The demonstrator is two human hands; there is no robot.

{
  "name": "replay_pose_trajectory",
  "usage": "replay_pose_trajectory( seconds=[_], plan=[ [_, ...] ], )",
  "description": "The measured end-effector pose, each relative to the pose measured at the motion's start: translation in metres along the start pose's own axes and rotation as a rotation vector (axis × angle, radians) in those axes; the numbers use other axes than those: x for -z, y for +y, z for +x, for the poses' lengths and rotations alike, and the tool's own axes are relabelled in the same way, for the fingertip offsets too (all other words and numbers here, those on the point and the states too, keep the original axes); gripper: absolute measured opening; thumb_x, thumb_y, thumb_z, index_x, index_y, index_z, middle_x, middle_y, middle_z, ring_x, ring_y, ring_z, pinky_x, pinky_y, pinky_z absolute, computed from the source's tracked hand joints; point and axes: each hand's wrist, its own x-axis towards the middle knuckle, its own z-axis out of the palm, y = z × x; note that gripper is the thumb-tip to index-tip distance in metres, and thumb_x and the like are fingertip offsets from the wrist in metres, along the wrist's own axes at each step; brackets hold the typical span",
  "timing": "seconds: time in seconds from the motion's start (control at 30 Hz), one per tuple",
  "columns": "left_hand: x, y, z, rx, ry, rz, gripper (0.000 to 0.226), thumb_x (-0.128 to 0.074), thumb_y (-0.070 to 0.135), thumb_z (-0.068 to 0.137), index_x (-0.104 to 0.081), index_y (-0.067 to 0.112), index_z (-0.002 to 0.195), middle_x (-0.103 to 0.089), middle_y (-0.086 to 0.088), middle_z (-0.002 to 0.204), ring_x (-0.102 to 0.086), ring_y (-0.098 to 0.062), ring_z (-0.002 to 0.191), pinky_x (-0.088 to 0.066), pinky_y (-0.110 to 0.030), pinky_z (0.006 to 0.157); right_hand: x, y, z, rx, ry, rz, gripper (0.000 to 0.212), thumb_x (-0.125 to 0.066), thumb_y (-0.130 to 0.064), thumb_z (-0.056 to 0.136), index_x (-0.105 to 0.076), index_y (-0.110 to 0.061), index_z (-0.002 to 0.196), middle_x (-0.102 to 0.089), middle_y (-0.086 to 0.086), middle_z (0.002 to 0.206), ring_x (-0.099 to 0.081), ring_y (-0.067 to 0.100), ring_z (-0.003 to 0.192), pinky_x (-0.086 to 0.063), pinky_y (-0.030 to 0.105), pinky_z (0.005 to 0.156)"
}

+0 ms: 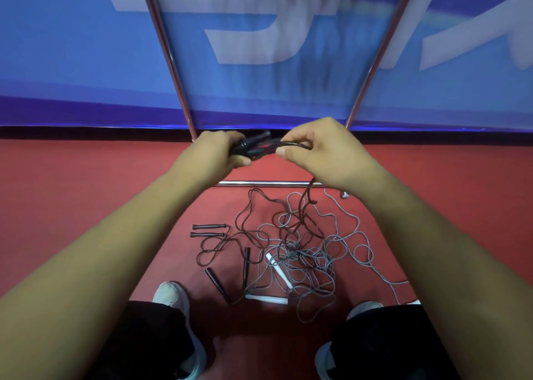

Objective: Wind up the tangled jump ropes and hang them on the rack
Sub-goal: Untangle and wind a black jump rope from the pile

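Evidently, a black jump rope [259, 146] is held up at the centre of the frame, near the rack [170, 62], probably so its cord can be wound clear of the tangled ropes [291, 250] lying on the floor [86, 192] at lower centre. The left hand [215, 151] is clamped round the handles. The fingers [284, 151] of the right hand [320, 149] are pinched together on the cord, which trails down into the tangle.

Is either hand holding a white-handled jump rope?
No, left hand and right hand grip a black jump rope; white plastic handles lie on the red floor.
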Motion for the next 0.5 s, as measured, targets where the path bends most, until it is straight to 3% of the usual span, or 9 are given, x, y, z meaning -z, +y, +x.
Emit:
replay_pose_trajectory(
  seconds=[0.1,0.2,0.33,0.43,0.5],
  plan=[
    [-0.006,0.014,-0.006,-0.074,-0.267,0.07,0.027,-0.071,0.034,0.091,-0.067,0.017,0.11,-0.059,0.001,0.08,-0.052,-0.024,0.081,-0.036,-0.03,0.069,0.001,0.004,0.001,0.012,0.041,-0.047,0.013,-0.068,-0.023,0.09,-0.075,-0.015,0.083,-0.06,-0.007,0.061,-0.049,0.003,0.058,-0.035,0.016,0.057],
    [-0.004,0.025,-0.011,-0.164,-0.423,0.107,0.019,-0.065,0.036,0.094,-0.066,0.02,0.104,-0.062,0.003,0.078,-0.053,-0.024,0.077,-0.043,-0.033,0.069,0.007,0.008,0.002,0.034,0.084,-0.112,0.012,-0.069,-0.025,0.089,-0.075,-0.016,0.084,-0.067,-0.004,0.071,-0.057,0.01,0.069,-0.046,0.027,0.071],
    [0.006,0.031,-0.019,-0.294,-0.573,-0.003,0.009,-0.066,0.028,0.096,-0.061,0.032,0.09,-0.055,0.016,0.062,-0.048,-0.003,0.059,-0.036,-0.019,0.057,0.009,0.015,0.001,0.051,0.107,-0.134,0.008,-0.074,-0.028,0.083,-0.076,-0.021,0.08,-0.071,-0.004,0.074,-0.063,0.016,0.077,-0.051,0.039,0.077],
    [0.01,0.035,-0.025,-0.365,-0.655,-0.289,0.01,-0.065,0.024,0.096,-0.063,0.028,0.087,-0.047,0.013,0.059,-0.039,-0.005,0.054,-0.034,-0.017,0.053,0.013,0.021,0.004,0.008,0.12,-0.06,0.01,-0.08,-0.029,0.078,-0.078,-0.02,0.078,-0.07,-0.009,0.067,-0.062,0.007,0.069,-0.05,0.03,0.07],
    [0.009,0.038,-0.028,-0.371,-0.688,-0.509,0.016,-0.063,0.026,0.094,-0.065,0.009,0.091,-0.044,0.009,0.059,-0.037,-0.01,0.053,-0.033,-0.02,0.051,0.019,0.024,0.004,-0.036,0.116,0.024,0.013,-0.084,-0.029,0.076,-0.078,-0.017,0.077,-0.065,-0.011,0.056,-0.055,0.002,0.055,-0.043,0.019,0.059]
  ],
)
